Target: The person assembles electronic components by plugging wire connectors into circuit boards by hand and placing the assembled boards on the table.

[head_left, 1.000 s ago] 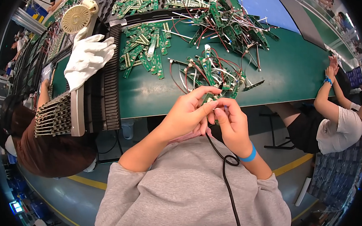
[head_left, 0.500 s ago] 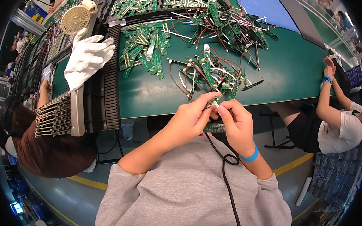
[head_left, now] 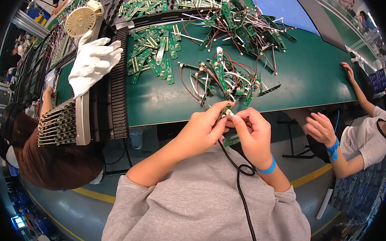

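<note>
My left hand (head_left: 204,126) and my right hand (head_left: 252,132) meet just below the front edge of the green table (head_left: 156,105). Together they pinch a small green circuit board (head_left: 225,114) with a white connector at its tip. A second green piece (head_left: 231,139) shows under my right palm. A blue band (head_left: 268,167) circles my right wrist. A black cable (head_left: 240,184) loops down over my grey shirt. Just ahead of my fingers lies a tangle of boards with red, white and black wires (head_left: 226,78).
Loose green boards (head_left: 153,56) and a larger wired heap (head_left: 244,24) cover the table's far side. Black slotted trays (head_left: 112,103), a white glove (head_left: 92,62) and a small fan (head_left: 80,21) stand left. One person (head_left: 44,151) sits left, another (head_left: 361,132) right.
My hands have dropped slightly from the wire tangle toward my chest, still pinching the small board. The person on the right has lowered one hand from the table.
</note>
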A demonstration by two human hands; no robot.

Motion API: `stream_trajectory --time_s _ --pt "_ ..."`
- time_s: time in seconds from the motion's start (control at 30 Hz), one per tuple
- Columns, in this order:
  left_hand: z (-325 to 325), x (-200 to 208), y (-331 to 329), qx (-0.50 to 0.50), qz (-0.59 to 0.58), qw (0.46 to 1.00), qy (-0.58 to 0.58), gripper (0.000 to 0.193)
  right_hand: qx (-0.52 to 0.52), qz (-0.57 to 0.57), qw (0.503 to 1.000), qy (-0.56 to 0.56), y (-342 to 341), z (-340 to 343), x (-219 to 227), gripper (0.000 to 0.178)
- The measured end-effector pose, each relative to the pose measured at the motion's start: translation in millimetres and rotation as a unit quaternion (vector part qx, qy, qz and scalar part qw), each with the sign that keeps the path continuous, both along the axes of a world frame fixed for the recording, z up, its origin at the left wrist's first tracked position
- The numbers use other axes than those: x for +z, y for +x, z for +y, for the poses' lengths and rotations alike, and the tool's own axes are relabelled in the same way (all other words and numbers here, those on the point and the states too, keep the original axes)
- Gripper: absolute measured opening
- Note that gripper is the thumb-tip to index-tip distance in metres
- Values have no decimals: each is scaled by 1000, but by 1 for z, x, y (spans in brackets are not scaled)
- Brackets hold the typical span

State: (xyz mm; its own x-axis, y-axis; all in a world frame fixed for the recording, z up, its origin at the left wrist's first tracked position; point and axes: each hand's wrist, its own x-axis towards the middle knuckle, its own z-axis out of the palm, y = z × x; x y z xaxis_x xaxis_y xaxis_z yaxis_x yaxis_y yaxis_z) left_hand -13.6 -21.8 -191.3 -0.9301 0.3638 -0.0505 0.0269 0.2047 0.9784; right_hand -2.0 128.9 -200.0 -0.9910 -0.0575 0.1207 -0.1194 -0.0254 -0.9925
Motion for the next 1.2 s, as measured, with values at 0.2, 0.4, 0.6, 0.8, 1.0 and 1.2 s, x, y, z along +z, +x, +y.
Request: stream_trajectory --time_s 0.2,0.4,0.6,0.8,1.0,1.2 --pt "-5 1 -2 -60 43 997 -37 34 -11 178 944 278 -2 5 7 7" --pt "-8 1 -3 -42 88 986 -131 32 -7 299 874 383 -8 4 1 11" --pt "-7 9 -3 -49 -3 990 -134 33 12 336 866 371 -11 5 -3 15" --pt "-2 -2 -3 -48 50 987 -147 28 5 332 863 382 -9 6 -9 15" --pt "-6 3 1 -128 60 987 -76 30 58 342 874 340 -5 19 -1 14" --pt "-22 -5 -29 83 212 973 -36 45 52 116 940 317 -4 50 18 16"
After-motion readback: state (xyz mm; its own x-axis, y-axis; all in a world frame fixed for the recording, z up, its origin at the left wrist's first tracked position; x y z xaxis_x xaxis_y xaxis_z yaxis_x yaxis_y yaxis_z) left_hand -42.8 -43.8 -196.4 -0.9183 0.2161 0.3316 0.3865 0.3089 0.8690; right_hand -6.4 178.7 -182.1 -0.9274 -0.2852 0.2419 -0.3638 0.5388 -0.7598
